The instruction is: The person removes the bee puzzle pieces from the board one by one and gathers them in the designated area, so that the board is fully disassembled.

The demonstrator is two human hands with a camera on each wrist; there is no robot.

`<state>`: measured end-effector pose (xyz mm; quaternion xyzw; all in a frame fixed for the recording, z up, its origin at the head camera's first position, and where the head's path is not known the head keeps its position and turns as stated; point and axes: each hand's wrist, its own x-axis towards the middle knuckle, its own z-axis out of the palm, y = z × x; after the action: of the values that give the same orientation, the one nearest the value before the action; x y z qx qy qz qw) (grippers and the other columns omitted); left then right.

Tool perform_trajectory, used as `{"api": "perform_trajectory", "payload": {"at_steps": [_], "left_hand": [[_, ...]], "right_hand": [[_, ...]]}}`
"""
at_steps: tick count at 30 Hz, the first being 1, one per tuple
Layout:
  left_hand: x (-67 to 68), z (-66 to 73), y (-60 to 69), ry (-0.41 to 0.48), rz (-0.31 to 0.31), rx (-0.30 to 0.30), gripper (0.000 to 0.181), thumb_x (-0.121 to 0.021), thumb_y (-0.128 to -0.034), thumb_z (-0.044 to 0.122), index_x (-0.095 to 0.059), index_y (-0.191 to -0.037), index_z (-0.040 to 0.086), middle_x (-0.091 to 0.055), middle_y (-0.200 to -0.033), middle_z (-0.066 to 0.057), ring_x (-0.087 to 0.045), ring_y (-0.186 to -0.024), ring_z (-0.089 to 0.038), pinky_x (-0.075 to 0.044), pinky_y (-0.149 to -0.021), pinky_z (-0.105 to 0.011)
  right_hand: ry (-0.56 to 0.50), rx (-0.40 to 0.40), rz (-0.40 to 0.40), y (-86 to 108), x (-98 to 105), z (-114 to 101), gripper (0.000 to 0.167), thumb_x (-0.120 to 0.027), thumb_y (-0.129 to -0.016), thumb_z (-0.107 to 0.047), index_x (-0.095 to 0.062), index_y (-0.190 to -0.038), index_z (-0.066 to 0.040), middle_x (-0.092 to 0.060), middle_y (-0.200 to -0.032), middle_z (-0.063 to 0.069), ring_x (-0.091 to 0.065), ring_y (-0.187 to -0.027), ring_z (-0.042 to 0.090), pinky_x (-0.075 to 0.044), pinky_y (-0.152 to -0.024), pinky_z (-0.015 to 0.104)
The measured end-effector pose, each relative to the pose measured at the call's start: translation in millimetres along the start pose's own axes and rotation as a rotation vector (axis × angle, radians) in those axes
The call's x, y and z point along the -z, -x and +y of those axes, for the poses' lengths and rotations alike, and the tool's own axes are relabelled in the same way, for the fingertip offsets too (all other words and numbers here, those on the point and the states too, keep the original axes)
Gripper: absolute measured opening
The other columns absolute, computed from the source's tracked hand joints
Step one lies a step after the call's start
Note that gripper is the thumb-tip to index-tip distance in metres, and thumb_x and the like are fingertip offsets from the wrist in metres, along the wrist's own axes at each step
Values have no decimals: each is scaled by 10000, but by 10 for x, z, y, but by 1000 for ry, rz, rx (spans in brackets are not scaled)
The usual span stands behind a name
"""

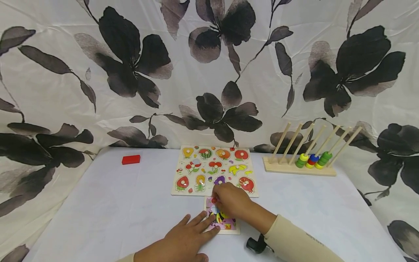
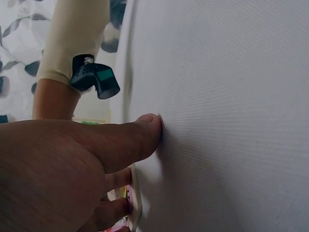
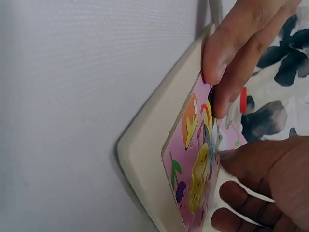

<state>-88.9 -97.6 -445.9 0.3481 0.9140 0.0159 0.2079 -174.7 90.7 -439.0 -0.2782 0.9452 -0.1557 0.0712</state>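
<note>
A small jigsaw puzzle (image 1: 231,222) with a yellow cartoon figure on pink lies in a pale tray (image 3: 145,140) near the middle of the table. My left hand (image 1: 188,236) lies spread, its fingertips resting on the puzzle's left side; the left wrist view shows its thumb (image 2: 130,142) on the white cloth. At the puzzle's far edge my right hand (image 1: 230,200) has curled fingers and pinches a pink puzzle piece (image 3: 232,134), which stands tilted in the right wrist view. The fingers partly hide that piece and the puzzle's upper part.
Directly behind the puzzle lies a fruit peg board (image 1: 204,166). A wooden rack with upright rods (image 1: 299,169) and several coloured rings stands at the back right. A red block (image 1: 131,159) lies at the back left. Floral cloth (image 1: 209,72) hangs behind the table.
</note>
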Motion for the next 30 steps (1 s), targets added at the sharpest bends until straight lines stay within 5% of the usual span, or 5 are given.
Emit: {"api": "perform_trajectory", "payload": {"at_steps": [11,18,30], "left_hand": [[11,-7,5,-16,4,-1,772,-680,-884,626,-426,-1566,367,-296,-1658,70,-255,-1528,-224,-364,-1117,-607],[11,-12,-6,-18,7,-2,764,-681,-882,628,-433,-1559,378,-308,-1650,82,-252,-1528,-220,-369,-1116,-602],[31,-9,-7,-12,3,0,763,-701,-876,609,-434,-1556,389,-304,-1650,95,-240,-1532,-208,-372,-1115,-598]], "right_hand": [[-178,22,29,34,36,-2,98,-765,-937,-189,-667,-937,-188,-580,-803,-137,-539,-742,67,-517,-729,238],[-291,-38,80,129,85,126,87,-750,-944,-168,-677,-990,-170,-633,-847,-128,-577,-764,63,-525,-696,238],[-330,-142,163,369,128,479,109,-759,-930,-111,-693,-951,-195,-629,-838,-139,-568,-770,86,-512,-685,263]]}}
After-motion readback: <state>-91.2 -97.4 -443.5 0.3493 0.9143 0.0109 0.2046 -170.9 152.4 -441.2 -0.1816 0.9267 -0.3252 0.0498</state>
